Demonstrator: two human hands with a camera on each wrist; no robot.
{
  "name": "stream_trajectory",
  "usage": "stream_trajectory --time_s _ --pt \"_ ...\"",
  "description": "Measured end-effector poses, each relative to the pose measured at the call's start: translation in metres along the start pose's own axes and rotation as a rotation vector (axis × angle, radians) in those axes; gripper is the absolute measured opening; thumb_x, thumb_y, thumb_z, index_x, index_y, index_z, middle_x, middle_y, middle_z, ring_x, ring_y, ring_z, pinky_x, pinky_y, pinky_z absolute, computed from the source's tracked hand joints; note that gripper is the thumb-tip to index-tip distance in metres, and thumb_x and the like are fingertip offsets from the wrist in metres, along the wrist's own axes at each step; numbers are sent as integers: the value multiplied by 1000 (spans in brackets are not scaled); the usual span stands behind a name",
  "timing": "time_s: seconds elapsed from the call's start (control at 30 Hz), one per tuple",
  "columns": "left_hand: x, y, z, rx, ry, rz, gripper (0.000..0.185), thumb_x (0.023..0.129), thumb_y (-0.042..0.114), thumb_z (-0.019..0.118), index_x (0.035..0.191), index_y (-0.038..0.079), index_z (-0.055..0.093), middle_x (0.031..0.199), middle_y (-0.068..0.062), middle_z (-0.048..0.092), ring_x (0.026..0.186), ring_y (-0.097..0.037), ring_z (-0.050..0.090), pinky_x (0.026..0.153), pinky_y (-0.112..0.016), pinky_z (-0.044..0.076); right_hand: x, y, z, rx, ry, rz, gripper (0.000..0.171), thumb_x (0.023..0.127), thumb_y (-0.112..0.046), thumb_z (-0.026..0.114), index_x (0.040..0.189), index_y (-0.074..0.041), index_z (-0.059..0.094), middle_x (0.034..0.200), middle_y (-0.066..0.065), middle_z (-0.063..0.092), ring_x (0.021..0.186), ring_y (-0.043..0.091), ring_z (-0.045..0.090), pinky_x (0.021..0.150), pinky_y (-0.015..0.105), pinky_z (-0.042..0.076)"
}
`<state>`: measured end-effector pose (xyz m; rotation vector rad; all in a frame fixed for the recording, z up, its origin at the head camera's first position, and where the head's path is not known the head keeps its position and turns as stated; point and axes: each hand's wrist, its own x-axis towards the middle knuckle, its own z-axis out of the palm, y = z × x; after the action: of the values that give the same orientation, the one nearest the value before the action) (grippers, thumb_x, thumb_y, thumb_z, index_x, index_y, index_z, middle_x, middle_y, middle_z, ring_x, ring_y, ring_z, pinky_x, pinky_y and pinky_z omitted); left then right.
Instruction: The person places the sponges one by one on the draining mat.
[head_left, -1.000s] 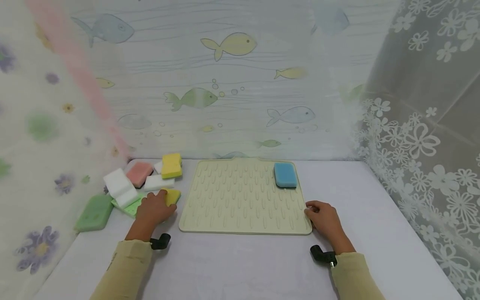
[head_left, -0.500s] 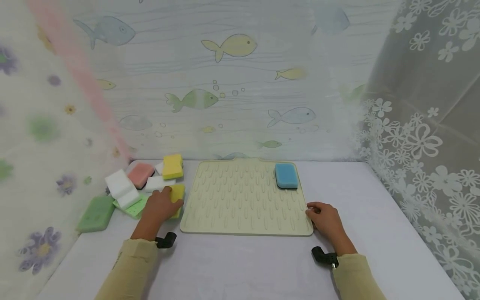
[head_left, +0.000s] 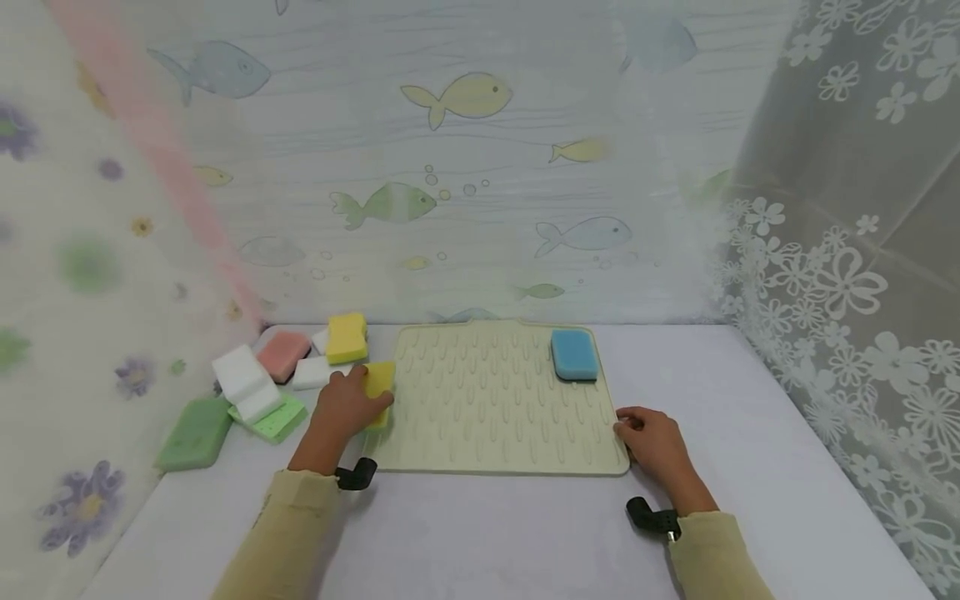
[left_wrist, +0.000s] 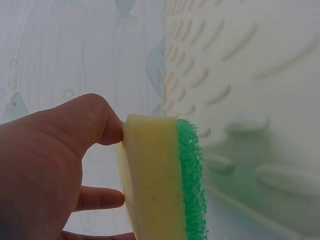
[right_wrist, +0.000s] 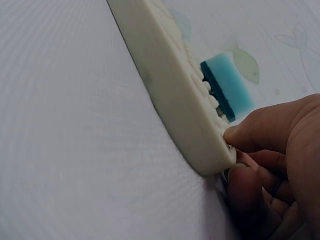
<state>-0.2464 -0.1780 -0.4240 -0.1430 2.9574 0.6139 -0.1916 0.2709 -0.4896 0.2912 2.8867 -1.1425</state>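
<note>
Soft, even light fills the space, bright but without glare, and it seems to come from overhead, since shadows fall short and faint beneath the sleeves on the table [head_left: 480, 533]. The curtains at the head view's edges bow and smear, a wide-lens stretch. Close up, the left hand [left_wrist: 45, 170] is blurred, the yellow sponge [left_wrist: 155, 180] fairly crisp; the right hand [right_wrist: 280, 165] looks soft too.

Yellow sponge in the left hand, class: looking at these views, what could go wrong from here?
1. The left hand pinches the yellow sponge only by its edges; it might slip.
2. The right hand grips the mat at one corner, so the mat could shift.
3. The blue sponge lies near the mat's edge and might slide off.
</note>
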Motion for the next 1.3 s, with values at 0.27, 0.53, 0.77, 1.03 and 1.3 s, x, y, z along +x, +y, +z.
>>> stream_trajectory --time_s 0.27,0.53,0.77,1.03,1.3 --pt "6 21 8 -40 31 45 74 84 42 58 140 -1 40 128 -29 46 103 -38 53 91 -51 46 -1 -1 -1 -15 1 -18 37 92 -21 59 124 -2 63 100 11 64 76 18 55 58 27 43" --pt "15 39 15 -59 50 91 73 83 46 58 140 4 41 121 -26 48 93 -34 53 81 -46 47 0 -1 1 -41 19 -34 37 92 -24 59 122 -3 64 100 11 67 80 19 57 62 27 42" --pt "21 57 23 -100 52 116 73 83 47 58 140 5 42 125 -26 47 96 -35 53 84 -48 47 -2 -2 -2 -48 19 -41 37 92 -24 59 122 -1 64 99 11 66 81 20 56 63 28 41" --pt "32 70 37 -110 48 120 70 83 48 58 138 7 44 126 -25 47 98 -36 53 85 -47 47 -2 0 -2 -40 14 -35 38 92 -23 59 123 -1 64 97 10 66 78 19 55 61 27 41" --pt "38 84 48 -138 26 135 68 83 45 60 138 7 44 125 -24 48 97 -34 53 85 -47 47 -2 -2 -1 -28 7 -24 39 92 -23 59 123 -1 63 96 11 66 76 18 55 60 27 42"
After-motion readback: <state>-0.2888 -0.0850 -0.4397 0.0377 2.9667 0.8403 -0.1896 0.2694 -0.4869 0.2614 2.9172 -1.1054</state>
